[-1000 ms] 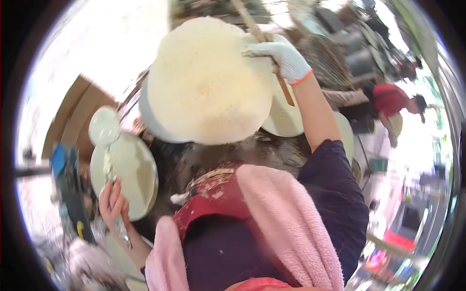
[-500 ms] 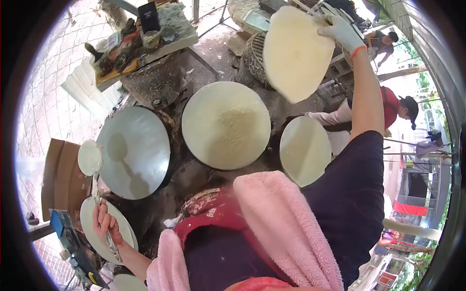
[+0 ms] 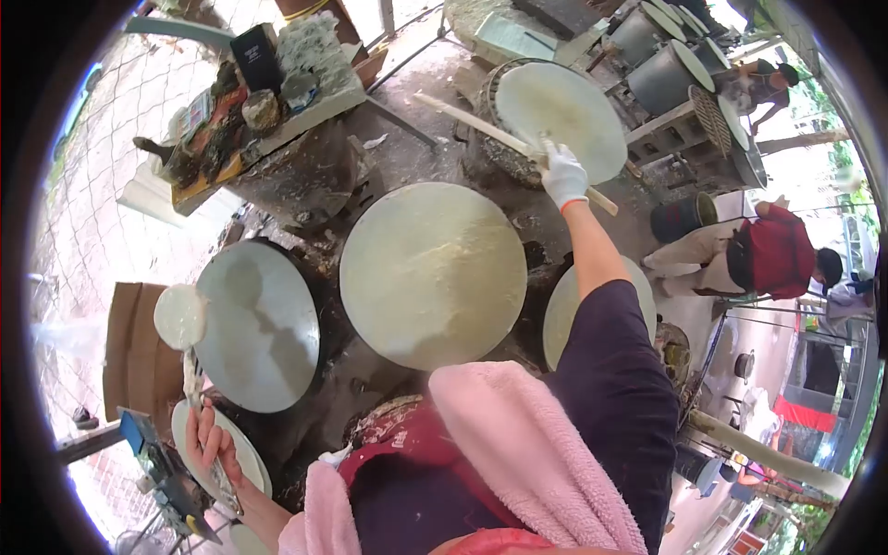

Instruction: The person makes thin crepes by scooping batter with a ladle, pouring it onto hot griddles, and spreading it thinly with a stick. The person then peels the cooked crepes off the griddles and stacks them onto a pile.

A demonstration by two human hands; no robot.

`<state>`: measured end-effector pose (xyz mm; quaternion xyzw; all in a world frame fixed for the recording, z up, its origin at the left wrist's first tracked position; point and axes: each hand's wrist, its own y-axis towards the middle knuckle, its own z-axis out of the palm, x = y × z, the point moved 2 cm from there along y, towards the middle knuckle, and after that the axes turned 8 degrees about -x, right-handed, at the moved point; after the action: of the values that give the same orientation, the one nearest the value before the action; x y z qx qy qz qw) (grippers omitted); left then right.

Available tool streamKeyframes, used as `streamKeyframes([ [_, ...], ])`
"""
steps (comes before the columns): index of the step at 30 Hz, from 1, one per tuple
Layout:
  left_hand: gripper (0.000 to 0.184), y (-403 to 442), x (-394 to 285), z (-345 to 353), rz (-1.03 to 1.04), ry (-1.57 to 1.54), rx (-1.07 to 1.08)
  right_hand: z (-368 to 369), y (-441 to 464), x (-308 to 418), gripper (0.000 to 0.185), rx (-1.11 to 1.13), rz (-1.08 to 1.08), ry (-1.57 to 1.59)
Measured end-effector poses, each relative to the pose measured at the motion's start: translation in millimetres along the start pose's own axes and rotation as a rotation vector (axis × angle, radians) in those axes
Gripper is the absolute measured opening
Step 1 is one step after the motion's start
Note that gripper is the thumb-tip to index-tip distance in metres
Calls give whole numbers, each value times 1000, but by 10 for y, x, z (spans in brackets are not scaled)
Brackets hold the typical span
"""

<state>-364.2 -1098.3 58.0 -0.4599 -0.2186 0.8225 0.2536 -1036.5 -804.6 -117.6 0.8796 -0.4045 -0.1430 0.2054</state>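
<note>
My left hand [image 3: 211, 441] is closed round the handle of a ladle [image 3: 180, 316], whose bowl is coated with white batter. The ladle is raised beside a bare grey round griddle [image 3: 259, 326] and casts its shadow there. My gloved right hand [image 3: 563, 174] grips a long flat wooden stick [image 3: 481, 126] at the far right. Under and beyond the stick, a thin pale round sheet [image 3: 561, 116] lies flat on a round basket-like stand [image 3: 487, 92]. In the middle, a large round griddle [image 3: 433, 277] carries a pale, wet-looking layer.
Another pale round surface [image 3: 601, 310] sits partly under my right arm. A cluttered bench [image 3: 305, 120] stands at the back left, and cardboard [image 3: 139, 347] stands left. Large pots [image 3: 671, 74] are at the far right. A person in red [image 3: 777, 250] bends over nearby.
My right hand has come down and inward. The pale sheet that hung raised from it now lies flat on the stand, and the stick shows clear. The ladle stays raised in my left hand.
</note>
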Motion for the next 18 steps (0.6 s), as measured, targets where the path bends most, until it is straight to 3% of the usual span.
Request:
streamKeyframes([
  [2, 41, 7, 66, 130, 158, 86, -210, -21, -138, 64, 46, -98, 20, -50],
  [3, 38, 89, 51, 18, 53, 135, -126, -93, -189, 75, 46, -73, 2, -54],
  [4, 33, 161, 130, 26, 96, 175, -148, -185, -270, 133, 46, -41, -25, -43],
  [5, 29, 228, 210, 35, 138, 216, -171, -288, -371, 244, 45, -17, 49, 142],
  [6, 29, 635, 248, -341, -14, 187, 136, -375, -458, 387, 45, 10, 129, 316],
  [7, 30, 555, 363, 75, 84, 292, -84, -454, -572, 636, 44, -44, 121, 481],
  [8, 34, 820, 460, -24, 84, 433, 81, -514, -681, 856, 42, -106, 126, 637],
  [9, 37, 1111, 566, -105, 29, 530, 200, -554, -830, 1154, 39, -33, 179, 783],
  [10, 34, 1302, 662, -78, 45, 623, 154, -599, -974, 1501, 36, 38, 238, 916],
  [13, 31, 1735, 970, -266, 200, 898, 91, -800, -1435, 2431, 36, 584, 311, 1059],
  [14, 31, 1771, 990, -283, 254, 1004, 51, -777, -1630, 2765, 43, 631, 331, 1093],
  [16, 33, 1880, 918, -441, 449, 1211, 28, -1138, -1928, 3558, 53, 504, 476, 1167],
  [18, 36, 1968, 814, -647, 740, 1407, 44, -1338, -2098, 4068, 62, 570, 250, 788],
])
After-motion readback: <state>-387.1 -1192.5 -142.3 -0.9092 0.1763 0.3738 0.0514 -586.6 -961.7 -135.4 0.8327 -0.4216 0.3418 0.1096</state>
